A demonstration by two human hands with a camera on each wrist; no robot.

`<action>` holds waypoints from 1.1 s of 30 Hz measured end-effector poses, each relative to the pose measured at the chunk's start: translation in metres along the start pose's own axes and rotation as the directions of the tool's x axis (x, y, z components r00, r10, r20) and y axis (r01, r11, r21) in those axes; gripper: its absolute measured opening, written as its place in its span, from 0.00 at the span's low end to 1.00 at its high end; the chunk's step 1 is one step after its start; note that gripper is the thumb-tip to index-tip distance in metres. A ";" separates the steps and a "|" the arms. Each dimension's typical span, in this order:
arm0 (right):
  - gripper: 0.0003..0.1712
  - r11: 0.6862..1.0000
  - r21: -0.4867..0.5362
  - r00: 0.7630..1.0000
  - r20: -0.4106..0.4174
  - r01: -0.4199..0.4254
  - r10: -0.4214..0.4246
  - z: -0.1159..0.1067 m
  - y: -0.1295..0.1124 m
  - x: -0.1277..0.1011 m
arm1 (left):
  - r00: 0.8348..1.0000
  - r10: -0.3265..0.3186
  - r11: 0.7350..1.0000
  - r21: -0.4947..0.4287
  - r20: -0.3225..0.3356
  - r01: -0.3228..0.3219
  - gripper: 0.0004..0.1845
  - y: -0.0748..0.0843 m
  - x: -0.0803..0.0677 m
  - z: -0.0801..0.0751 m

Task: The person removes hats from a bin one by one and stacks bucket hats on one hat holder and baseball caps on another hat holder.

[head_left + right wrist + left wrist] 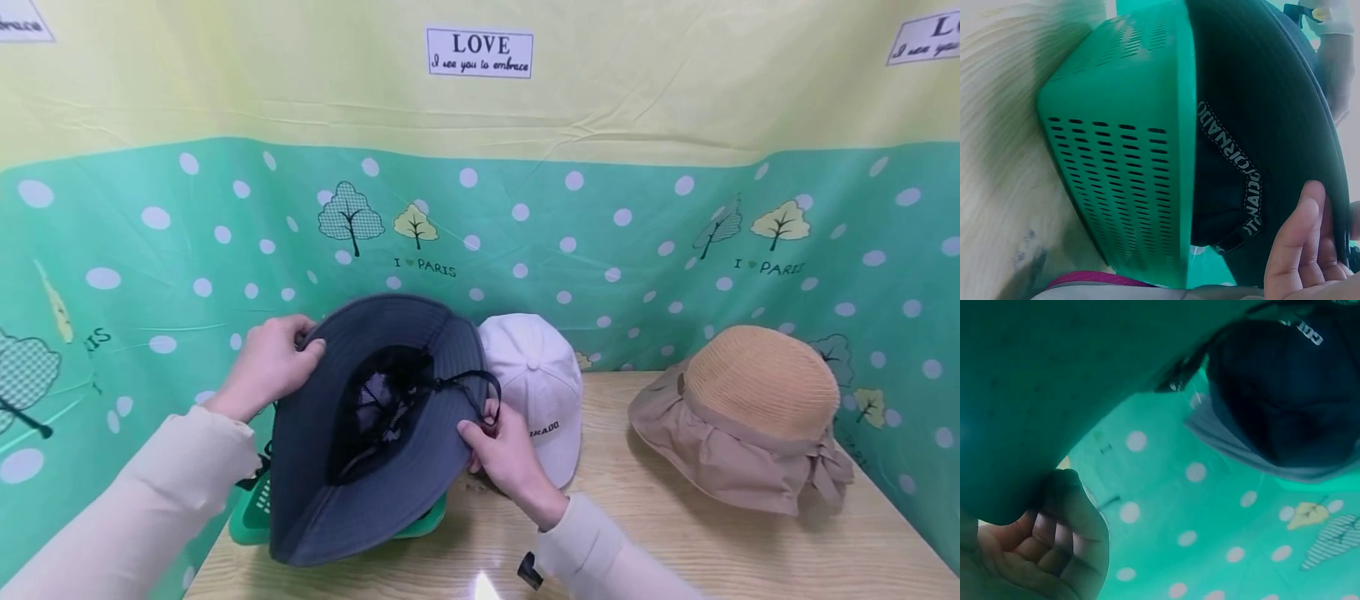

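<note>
A dark wide-brimmed sun hat point(408, 521) is tilted so that its inside and black chin cord point(468, 377) face the head camera. My left hand point(268, 360) pinches the brim at its upper left, thumb on the near face. At the right edge, my right hand point(510, 450) grips the brim between thumb and fingers, close to the cord loop. Below and behind the hat is a green slotted basket point(1119, 181), mostly hidden in the head view. Lettering runs along a band point(1229, 147) on the hat's crown in the right wrist view.
A pale cap point(528, 358) sits just behind my right hand. Farther right on the wooden table point(600, 533) lies a straw-crowned hat point(761, 383) with a brown fabric brim. A patterned green and yellow curtain point(517, 225) rises along the back and sides.
</note>
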State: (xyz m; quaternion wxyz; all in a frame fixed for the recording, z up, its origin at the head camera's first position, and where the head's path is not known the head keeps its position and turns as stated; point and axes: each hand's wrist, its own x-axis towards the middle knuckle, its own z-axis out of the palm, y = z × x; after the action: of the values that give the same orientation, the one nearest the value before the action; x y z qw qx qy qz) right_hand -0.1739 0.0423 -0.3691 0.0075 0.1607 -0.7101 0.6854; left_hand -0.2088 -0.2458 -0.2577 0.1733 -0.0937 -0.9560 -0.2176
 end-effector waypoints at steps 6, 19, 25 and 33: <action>0.13 0.999 0.002 0.999 -0.020 -0.036 0.036 -0.002 0.008 -0.005 | 0.999 -0.039 0.999 0.015 0.007 0.039 0.09 -0.021 0.002 -0.006; 0.02 0.998 -0.060 0.997 -0.069 -0.035 0.030 -0.010 0.027 -0.014 | 0.994 -0.114 0.993 0.021 -0.006 0.114 0.11 -0.075 0.001 -0.010; 0.05 0.994 -0.107 0.997 -0.077 -0.027 0.019 -0.015 0.036 -0.016 | 0.990 -0.141 0.990 0.019 -0.020 0.141 0.11 -0.089 -0.003 -0.009; 0.04 0.996 -0.088 0.996 -0.083 -0.032 0.025 -0.020 0.071 -0.009 | 0.975 -0.221 0.975 0.023 -0.002 0.221 0.12 -0.105 -0.008 -0.004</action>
State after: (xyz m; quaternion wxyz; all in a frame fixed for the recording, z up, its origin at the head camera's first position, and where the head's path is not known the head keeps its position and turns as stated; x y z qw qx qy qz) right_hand -0.1863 0.0646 -0.4394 0.0341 0.1217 -0.7414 0.6591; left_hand -0.2268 -0.3422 -0.2973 0.1486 0.0153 -0.9630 -0.2245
